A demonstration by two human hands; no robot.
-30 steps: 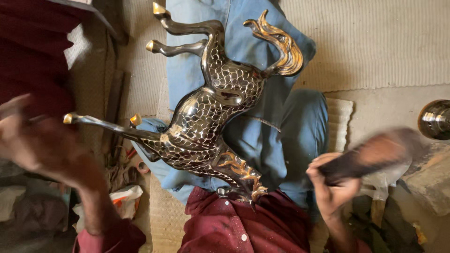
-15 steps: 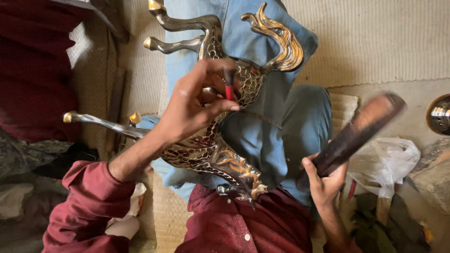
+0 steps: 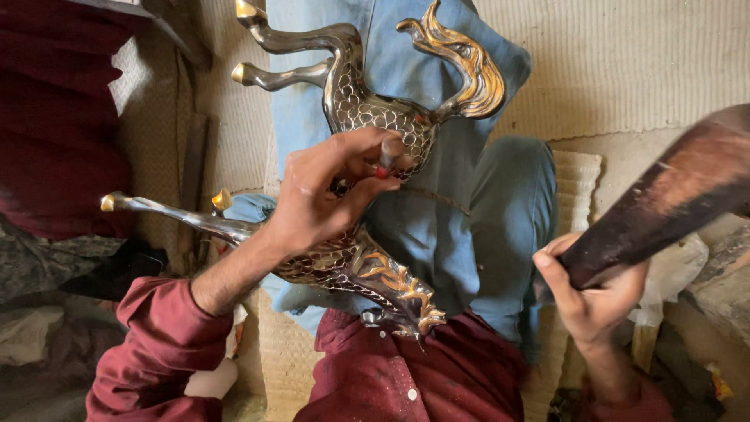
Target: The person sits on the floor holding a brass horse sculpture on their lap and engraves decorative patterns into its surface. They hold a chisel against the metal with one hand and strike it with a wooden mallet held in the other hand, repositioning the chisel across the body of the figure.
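Floor-level craft workshop; woven mat (image 3: 625, 62), metal horse figure (image 3: 367, 117), wooden mallet (image 3: 664, 203)

One metal horse figure (image 3: 351, 156), one wooden mallet (image 3: 664, 203), two hands.

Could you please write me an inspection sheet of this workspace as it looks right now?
Surface: pale woven mat on the floor.
Job's things: metal horse figure with scale pattern and golden tail, lying across the person's blue-trousered lap; small punch tool with a red tip set on its body; dark wooden mallet raised.
Clutter: crumpled white bag; dark red cloth.
Grips: left hand pinches the punch tool; right hand clasps the mallet.
Cables: nothing seen.
Surroundings: stone block at right.
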